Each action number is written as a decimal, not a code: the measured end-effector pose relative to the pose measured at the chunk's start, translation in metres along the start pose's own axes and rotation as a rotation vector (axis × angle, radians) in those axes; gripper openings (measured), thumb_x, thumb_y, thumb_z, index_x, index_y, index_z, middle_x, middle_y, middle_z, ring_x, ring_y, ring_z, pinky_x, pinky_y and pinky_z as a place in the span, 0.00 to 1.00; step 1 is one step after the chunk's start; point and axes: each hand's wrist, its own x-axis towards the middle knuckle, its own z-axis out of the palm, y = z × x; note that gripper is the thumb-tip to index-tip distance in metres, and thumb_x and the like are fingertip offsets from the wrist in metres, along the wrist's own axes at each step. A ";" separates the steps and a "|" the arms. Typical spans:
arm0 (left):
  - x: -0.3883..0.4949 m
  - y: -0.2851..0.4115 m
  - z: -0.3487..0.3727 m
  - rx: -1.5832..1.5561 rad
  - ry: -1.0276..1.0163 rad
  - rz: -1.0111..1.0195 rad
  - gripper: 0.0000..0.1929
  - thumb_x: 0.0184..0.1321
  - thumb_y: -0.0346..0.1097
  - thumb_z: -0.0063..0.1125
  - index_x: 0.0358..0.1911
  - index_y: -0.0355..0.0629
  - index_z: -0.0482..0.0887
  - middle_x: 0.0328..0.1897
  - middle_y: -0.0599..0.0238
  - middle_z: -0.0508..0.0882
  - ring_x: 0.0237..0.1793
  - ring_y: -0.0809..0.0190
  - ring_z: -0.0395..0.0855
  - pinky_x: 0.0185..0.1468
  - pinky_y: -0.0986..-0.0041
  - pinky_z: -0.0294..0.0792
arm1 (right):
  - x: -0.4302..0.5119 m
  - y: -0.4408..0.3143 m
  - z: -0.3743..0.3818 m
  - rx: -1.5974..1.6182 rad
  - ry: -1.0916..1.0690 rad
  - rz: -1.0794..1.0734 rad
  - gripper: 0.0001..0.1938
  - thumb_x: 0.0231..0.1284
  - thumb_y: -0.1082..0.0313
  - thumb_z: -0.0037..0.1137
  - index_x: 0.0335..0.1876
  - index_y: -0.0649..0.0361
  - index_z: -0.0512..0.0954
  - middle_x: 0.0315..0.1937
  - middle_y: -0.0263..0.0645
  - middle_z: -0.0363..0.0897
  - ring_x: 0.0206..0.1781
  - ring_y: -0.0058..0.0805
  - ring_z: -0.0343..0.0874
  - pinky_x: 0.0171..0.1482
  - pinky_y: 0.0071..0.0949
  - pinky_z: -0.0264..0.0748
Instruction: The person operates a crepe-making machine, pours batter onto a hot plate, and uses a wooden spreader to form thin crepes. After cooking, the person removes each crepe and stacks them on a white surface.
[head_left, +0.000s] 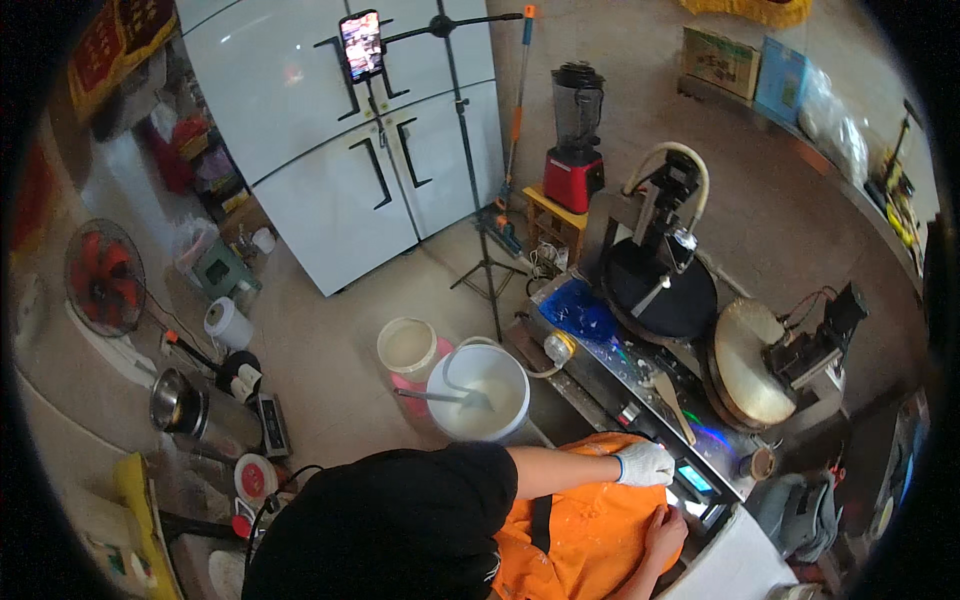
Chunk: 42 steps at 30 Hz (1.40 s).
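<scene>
My left hand (646, 463), in a white knit glove, is at the front edge of the machine counter, beside a small lit display (695, 478). Its fingertips are partly hidden, so any hold is unclear. Bare, my right hand (666, 529) rests by the edge of the orange apron (592, 517), below the gloved one; its fingers look bent and nothing shows in them. Beyond the display lies a wooden spatula (675, 409) on the counter. Two round griddles stand behind: a dark one (660, 292) under a mechanical arm, and a pale-topped one (750, 364) with another arm.
White bucket (517, 409) of pale batter with a ladle stands on the floor, a smaller tub (407, 345) beside it. A tripod (471, 172) holds a phone (361, 45) before white cabinets (300, 112). A red-based blender (574, 176) sits on a wooden stool. A white board (739, 562) is nearby.
</scene>
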 end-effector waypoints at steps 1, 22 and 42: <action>0.000 -0.003 -0.001 -0.006 -0.013 -0.029 0.14 0.68 0.48 0.70 0.38 0.46 0.98 0.42 0.52 0.97 0.48 0.43 0.96 0.54 0.49 0.84 | 0.003 0.000 0.005 -0.043 -0.005 -0.021 0.22 0.81 0.49 0.63 0.52 0.64 0.92 0.45 0.56 0.94 0.50 0.63 0.90 0.62 0.65 0.81; 0.026 -0.013 0.006 -0.081 0.068 0.126 0.17 0.66 0.50 0.66 0.29 0.43 0.90 0.33 0.46 0.91 0.38 0.35 0.91 0.44 0.42 0.79 | 0.021 0.060 0.005 -0.183 -0.131 0.151 0.34 0.72 0.36 0.73 0.29 0.68 0.88 0.29 0.60 0.89 0.36 0.65 0.91 0.41 0.62 0.82; 0.020 0.002 0.003 -0.099 0.051 0.103 0.17 0.65 0.50 0.65 0.30 0.43 0.92 0.34 0.46 0.92 0.39 0.34 0.92 0.46 0.41 0.80 | 0.010 0.048 -0.001 -0.084 -0.006 0.116 0.32 0.73 0.42 0.74 0.26 0.70 0.85 0.26 0.63 0.85 0.32 0.67 0.87 0.38 0.63 0.78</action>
